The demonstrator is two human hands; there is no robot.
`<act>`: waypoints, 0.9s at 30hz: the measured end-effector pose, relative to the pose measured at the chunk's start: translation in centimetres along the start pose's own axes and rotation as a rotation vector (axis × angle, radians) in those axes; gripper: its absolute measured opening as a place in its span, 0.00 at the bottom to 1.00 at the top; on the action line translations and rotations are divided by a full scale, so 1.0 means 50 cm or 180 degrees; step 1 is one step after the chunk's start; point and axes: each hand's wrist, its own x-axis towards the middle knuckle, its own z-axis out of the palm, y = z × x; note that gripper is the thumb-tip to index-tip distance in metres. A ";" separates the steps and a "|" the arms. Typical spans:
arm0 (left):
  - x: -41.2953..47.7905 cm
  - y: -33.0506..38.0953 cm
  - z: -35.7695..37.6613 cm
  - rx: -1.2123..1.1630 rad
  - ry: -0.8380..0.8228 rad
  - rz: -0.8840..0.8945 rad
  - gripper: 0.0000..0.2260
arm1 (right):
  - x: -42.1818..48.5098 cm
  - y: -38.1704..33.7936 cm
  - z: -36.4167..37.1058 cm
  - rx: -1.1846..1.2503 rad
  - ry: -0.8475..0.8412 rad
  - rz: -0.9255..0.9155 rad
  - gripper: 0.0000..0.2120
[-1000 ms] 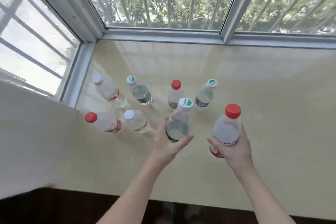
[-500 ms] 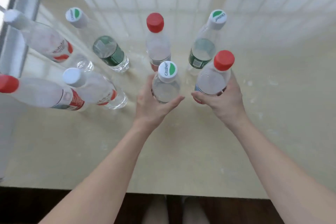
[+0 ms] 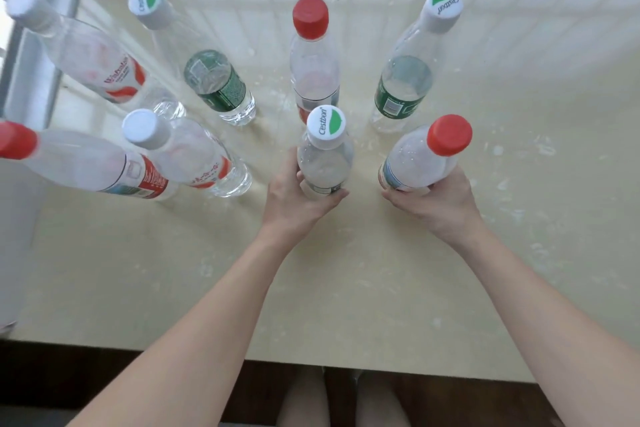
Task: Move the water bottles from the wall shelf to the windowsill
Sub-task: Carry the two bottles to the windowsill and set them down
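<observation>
head view, looking down: a person holds two more water bottles at the windowsill (image 3: 346, 281), where six already stand. the left hand (image 3: 291, 201) has its fingers wrapped round the lower body of a green-topped bottle (image 3: 325, 166). the right hand (image 3: 438, 206) has its fingers curled round a red-capped bottle (image 3: 415, 165). both bottles are low over the sill, just in front of the group, but whether their bases touch it is hidden. behind them stand a white-capped bottle (image 3: 90, 55) by the window frame (image 3: 45, 31), a green-label bottle (image 3: 214, 83), a red-topped bottle (image 3: 313, 73) and a second green-label bottle (image 3: 403, 87). at front left are a red-label bottle (image 3: 90, 163) and a smaller white-capped bottle (image 3: 194, 156). the job looks well advanced: six placed, two about to be let go. the wall shelf is out of view, so how many remain there cannot be told.
</observation>
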 end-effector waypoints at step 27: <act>-0.005 -0.060 -0.004 0.0473 0.0074 0.0220 0.27 | -0.016 0.049 0.058 -0.0434 0.0540 0.0117 0.30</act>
